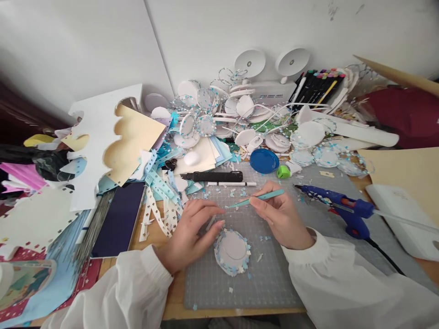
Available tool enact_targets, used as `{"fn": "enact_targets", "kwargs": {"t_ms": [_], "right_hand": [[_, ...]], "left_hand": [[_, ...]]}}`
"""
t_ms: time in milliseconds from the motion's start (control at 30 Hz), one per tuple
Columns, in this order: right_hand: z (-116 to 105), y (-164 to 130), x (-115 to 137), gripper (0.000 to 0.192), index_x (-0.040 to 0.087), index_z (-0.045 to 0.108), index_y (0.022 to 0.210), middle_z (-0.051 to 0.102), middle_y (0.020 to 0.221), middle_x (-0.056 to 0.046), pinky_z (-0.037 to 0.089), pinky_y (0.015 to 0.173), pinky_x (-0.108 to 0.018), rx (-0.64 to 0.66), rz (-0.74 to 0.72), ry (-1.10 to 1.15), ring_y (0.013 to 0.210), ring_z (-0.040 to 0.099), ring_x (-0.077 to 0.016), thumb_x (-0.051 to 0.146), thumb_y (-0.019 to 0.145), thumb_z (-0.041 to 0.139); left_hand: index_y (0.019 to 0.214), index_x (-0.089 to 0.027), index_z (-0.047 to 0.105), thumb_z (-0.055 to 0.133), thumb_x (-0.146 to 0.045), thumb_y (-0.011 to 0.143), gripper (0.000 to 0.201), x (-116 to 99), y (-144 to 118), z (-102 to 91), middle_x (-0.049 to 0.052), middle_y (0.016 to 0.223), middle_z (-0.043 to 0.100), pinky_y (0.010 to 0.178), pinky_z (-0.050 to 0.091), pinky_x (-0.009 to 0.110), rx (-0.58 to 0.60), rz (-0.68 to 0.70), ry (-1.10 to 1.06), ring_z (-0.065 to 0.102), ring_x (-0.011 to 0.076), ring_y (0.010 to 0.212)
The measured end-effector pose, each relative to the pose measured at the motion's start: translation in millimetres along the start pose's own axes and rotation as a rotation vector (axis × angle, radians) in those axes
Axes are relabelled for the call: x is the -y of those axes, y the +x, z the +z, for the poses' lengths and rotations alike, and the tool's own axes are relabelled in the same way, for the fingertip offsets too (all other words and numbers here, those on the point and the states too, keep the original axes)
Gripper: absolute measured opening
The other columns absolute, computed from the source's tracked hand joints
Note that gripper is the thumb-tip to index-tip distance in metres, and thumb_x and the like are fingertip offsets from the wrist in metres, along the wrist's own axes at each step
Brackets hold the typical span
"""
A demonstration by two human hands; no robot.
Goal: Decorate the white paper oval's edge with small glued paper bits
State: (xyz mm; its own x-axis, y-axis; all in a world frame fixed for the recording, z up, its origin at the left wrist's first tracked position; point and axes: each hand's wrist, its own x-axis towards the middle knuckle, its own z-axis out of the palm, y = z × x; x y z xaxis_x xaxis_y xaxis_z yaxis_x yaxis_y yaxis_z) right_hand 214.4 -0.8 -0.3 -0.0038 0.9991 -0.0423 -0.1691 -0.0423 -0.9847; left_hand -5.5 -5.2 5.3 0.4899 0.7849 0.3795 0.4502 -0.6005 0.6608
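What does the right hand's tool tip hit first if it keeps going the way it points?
The right hand holds teal tweezers pointing left. Straight on, the tip probably meets the left hand, at its fingers; depth is unclear, so it may pass just above them.

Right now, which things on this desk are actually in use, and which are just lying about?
In use:
left hand, steadying the white disc
white disc, edged with blue and white confetti, on the cutting mat
right hand, holding the teal tool
teal tool

Lying about:
blue glue gun
black utility knife
white pen
blue lid
green sharpener
marker set
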Motion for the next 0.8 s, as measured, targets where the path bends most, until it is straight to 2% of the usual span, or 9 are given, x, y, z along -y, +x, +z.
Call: {"fn": "enact_targets", "kwargs": {"t_ms": [167, 333, 467, 533, 700, 800], "right_hand": [[2.1, -3.7, -1.9, 0.027, 0.022, 0.051, 0.076, 0.058, 0.061, 0.003, 0.018, 0.040, -0.024, 0.075, 0.027, -0.016, 0.040, 0.028, -0.0052, 0.040, 0.077, 0.072], [1.7, -3.8, -2.1, 0.027, 0.022, 0.051, 0.075, 0.063, 0.066, 0.002, 0.021, 0.040, -0.024, 0.097, 0.036, -0.032, 0.042, 0.033, -0.0066, 0.040, 0.077, 0.072], [3.0, -4.1, 1.2, 0.025, 0.022, 0.052, 0.075, 0.064, 0.068, 0.001, 0.025, 0.040, -0.024, 0.109, 0.023, -0.026, 0.041, 0.033, -0.0063, 0.038, 0.078, 0.072], [4.4, -4.2, 4.3, 0.026, 0.023, 0.052, 0.074, 0.062, 0.064, 0.002, 0.028, 0.041, -0.025, 0.114, 0.021, -0.032, 0.039, 0.030, -0.0061, 0.040, 0.077, 0.072], [7.5, -3.6, 9.1, 0.029, 0.025, 0.052, 0.072, 0.045, 0.046, 0.008, 0.033, 0.039, -0.027, 0.106, 0.029, -0.046, 0.036, 0.027, -0.0075, 0.045, 0.074, 0.073], [7.5, -3.7, 6.7, 0.029, 0.025, 0.053, 0.073, 0.043, 0.043, 0.009, 0.035, 0.039, -0.028, 0.085, 0.007, -0.072, 0.035, 0.028, -0.0082, 0.047, 0.074, 0.073]], "left_hand": [[0.111, -0.020, 0.060, 0.056, -0.023, 0.091, 0.020, 1.3, -0.1, 1.1, 0.009, 0.107, 0.063, 0.088, 0.046, 0.037, 0.004, -0.035, -0.013, 0.057, 0.0217, 0.102], [0.099, -0.019, 0.061, 0.054, -0.020, 0.092, 0.010, 3.0, -0.3, 1.9, 0.006, 0.094, 0.066, 0.081, 0.045, 0.034, -0.006, 0.011, -0.017, 0.059, 0.0188, 0.090], [0.097, -0.020, 0.060, 0.053, -0.017, 0.093, 0.008, 3.5, -0.5, 2.5, 0.004, 0.092, 0.065, 0.079, 0.043, 0.033, -0.017, 0.017, -0.021, 0.059, 0.0176, 0.089], [0.095, -0.019, 0.060, 0.052, -0.017, 0.093, 0.009, 2.7, 0.0, 2.1, 0.005, 0.092, 0.065, 0.079, 0.044, 0.032, -0.018, 0.018, -0.025, 0.059, 0.0176, 0.088], [0.092, -0.019, 0.061, 0.051, -0.018, 0.093, 0.010, 0.2, 1.9, 1.0, 0.005, 0.089, 0.066, 0.077, 0.044, 0.033, -0.034, 0.020, -0.021, 0.060, 0.0179, 0.085], [0.091, -0.019, 0.061, 0.052, -0.018, 0.093, 0.009, 0.1, 1.9, 1.3, 0.004, 0.087, 0.066, 0.077, 0.043, 0.033, -0.027, 0.024, -0.028, 0.060, 0.0176, 0.084]]}}
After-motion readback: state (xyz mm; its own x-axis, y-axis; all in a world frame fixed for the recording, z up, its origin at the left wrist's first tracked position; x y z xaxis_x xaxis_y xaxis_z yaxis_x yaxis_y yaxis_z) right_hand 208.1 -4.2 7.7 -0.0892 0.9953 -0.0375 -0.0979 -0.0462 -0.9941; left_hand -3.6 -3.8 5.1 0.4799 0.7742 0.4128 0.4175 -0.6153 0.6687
